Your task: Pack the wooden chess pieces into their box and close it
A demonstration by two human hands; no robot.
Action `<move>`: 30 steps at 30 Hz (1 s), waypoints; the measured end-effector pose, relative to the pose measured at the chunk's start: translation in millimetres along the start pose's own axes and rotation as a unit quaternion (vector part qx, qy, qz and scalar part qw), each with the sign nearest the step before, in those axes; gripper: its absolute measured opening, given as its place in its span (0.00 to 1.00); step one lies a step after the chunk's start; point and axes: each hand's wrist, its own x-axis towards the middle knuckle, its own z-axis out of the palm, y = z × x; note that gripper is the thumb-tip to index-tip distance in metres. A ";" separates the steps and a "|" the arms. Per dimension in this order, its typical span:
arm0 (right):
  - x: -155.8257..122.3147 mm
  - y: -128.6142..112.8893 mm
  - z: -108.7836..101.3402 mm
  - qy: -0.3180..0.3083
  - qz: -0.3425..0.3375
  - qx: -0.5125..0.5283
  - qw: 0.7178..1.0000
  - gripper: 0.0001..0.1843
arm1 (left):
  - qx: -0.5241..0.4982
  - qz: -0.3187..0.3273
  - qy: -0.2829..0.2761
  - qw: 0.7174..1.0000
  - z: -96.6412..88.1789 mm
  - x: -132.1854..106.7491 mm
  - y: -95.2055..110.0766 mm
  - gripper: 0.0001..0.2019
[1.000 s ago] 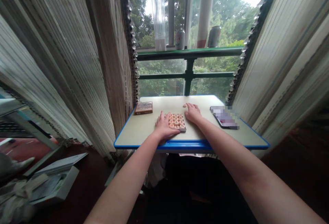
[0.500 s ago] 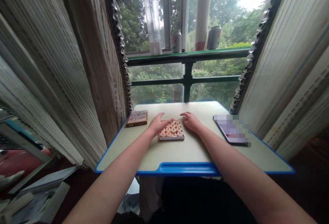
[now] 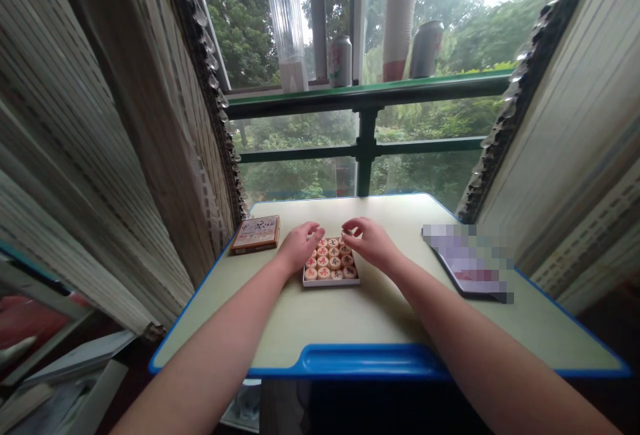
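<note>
A shallow tray (image 3: 331,282) filled with several round wooden chess pieces (image 3: 330,262) marked in red lies in the middle of the small table (image 3: 350,315). My left hand (image 3: 299,246) hovers at the tray's far left corner, its fingers curled toward the thumb; what they hold is hidden. My right hand (image 3: 369,242) is over the tray's far right corner, with thumb and fingers pinched together above the far row, apparently on one round piece.
A brown printed box lid (image 3: 255,234) lies at the table's far left. A dark phone-like slab (image 3: 467,263) lies at the right. The table has a blue rim with a groove at the front. Woven blinds hang on both sides. Cans and cup stacks stand on the window ledge (image 3: 370,92).
The view has come closer and lower over the table. My left hand lifted from flat beside the tray to curled at its far corner. My right hand moved onto the loose piece, which is gone from the table.
</note>
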 end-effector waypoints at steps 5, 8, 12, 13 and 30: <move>-9.5 -22.1 4.7 -0.034 -0.016 0.163 0.986 0.11 | -0.026 0.032 0.048 0.998 -8.1 -4.5 11.9 0.17; -13.3 -26.9 10.9 -0.050 0.020 0.269 0.962 0.12 | -0.151 -0.004 0.020 0.988 -9.4 -10.1 23.9 0.18; -13.8 -26.8 13.0 -0.025 0.064 0.349 0.934 0.16 | -0.303 -0.054 -0.033 0.951 -5.8 -16.3 38.6 0.19; -13.5 -26.5 12.7 -0.024 0.071 0.360 0.930 0.17 | -0.323 -0.061 -0.035 0.944 -4.9 -16.9 40.5 0.20; -7.3 -27.1 -10.1 -0.109 0.097 0.389 0.910 0.21 | -0.340 -0.049 -0.021 0.939 -15.9 -13.8 41.5 0.14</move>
